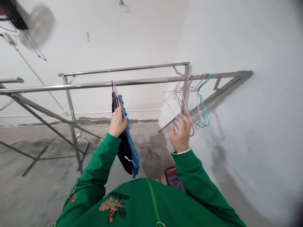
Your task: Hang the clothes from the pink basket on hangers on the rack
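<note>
My left hand (pixel 117 123) is closed around the necks of purple and pink clothes hangers (pixel 115 94), whose hooks rest on the metal rail (pixel 142 81). From these hangers hang a black garment (pixel 124 151) and a blue garment (pixel 133 153), side by side below the hand. My right hand (pixel 181 133) is raised beside the pink hangers (pixel 186 104) at the rail's right end, thumb and fingers apart and slightly blurred. I see nothing held in it; whether its fingertips touch a pink hanger, I cannot tell. Blue hangers (pixel 205 107) hang just beyond.
A lower rail (pixel 125 69) runs behind, near the wall. Slanting metal legs (pixel 73 126) stand at left, and a brace (pixel 222 90) meets the right wall (pixel 260 126). A dark-rimmed container (pixel 168 173) sits on the concrete floor (pixel 149 145). A blurred fan (pixel 40 23) is at upper left.
</note>
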{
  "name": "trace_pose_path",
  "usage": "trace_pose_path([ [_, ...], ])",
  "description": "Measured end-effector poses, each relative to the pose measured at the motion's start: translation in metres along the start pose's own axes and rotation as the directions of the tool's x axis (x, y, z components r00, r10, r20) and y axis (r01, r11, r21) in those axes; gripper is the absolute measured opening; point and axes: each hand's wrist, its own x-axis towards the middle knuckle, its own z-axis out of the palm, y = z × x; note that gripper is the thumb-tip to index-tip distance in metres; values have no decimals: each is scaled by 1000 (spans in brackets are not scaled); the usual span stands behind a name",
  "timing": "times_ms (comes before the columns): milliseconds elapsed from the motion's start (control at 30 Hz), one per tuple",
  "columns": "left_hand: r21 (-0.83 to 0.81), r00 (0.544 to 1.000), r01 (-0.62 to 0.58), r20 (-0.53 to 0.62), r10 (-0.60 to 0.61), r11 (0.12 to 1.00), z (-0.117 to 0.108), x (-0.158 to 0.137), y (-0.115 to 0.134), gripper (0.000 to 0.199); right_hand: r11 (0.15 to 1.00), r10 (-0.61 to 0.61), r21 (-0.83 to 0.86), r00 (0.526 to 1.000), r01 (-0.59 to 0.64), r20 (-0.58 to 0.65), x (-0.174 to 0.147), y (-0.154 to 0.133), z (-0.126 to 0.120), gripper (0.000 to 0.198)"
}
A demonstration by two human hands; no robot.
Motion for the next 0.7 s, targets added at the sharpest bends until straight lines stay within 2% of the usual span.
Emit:
trace_pose_path([
  [67,-19,995,72,64,-71,997,-1,11,0,58,968,-96,245,983,56,156,-8,-30,16,33],
  [167,-5,968,190,170,-187,982,-3,18,6,60,848,-178,527,911,-50,373,-16,-61,45,33],
  [233,82,945,247,202,-259,966,-4,9,13,50,778,-186,604,856,-172,483,-20,-70,63,38],
  [300,233,945,245,159,-285,941,-5,-11,21,34,734,-183,628,814,-260,551,-25,-74,78,49],
  [400,450,982,136,54,-179,882,-10,-47,28,25,721,-201,620,763,-310,615,-36,-78,91,73],
  [533,541,999,-11,45,-16,841,-21,-85,26,35,718,-306,625,667,-306,679,-54,-88,98,108],
  [600,532,996,-80,68,52,843,-23,-104,26,37,697,-351,657,661,-288,663,-65,-94,101,114],
  [700,430,976,-214,138,170,877,-16,-133,31,39,677,-359,680,680,-282,639,-84,-101,103,108],
])
